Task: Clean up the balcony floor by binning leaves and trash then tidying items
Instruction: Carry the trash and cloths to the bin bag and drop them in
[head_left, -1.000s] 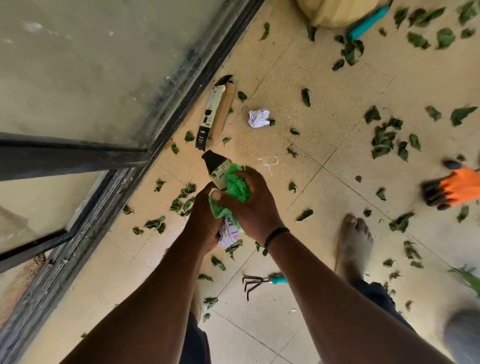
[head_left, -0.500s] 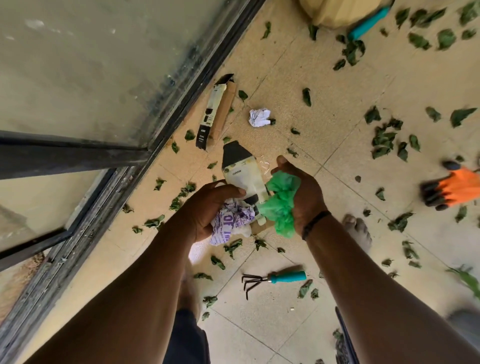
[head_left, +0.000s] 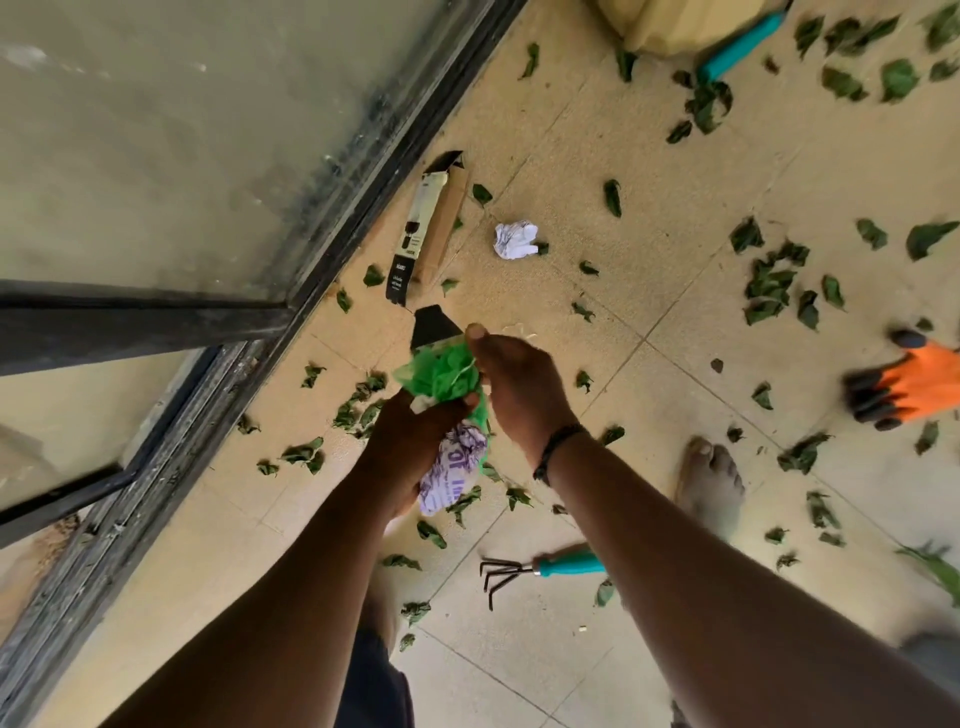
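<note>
Head view: green mesh wad (head_left: 441, 370) between both grips, left hand (head_left: 410, 441) underneath, right hand (head_left: 519, 384) above.

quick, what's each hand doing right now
Left hand: holds crumpled purple-printed white wrapper and green mesh netting.
Right hand: pinches the green mesh netting.

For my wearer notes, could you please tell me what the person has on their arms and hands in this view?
Both forearms are bare, with no sleeves in view, and neither the left hand nor the right hand wears a glove. The only item worn is a thin dark wristband around the right wrist. No rings or watch show.
</note>
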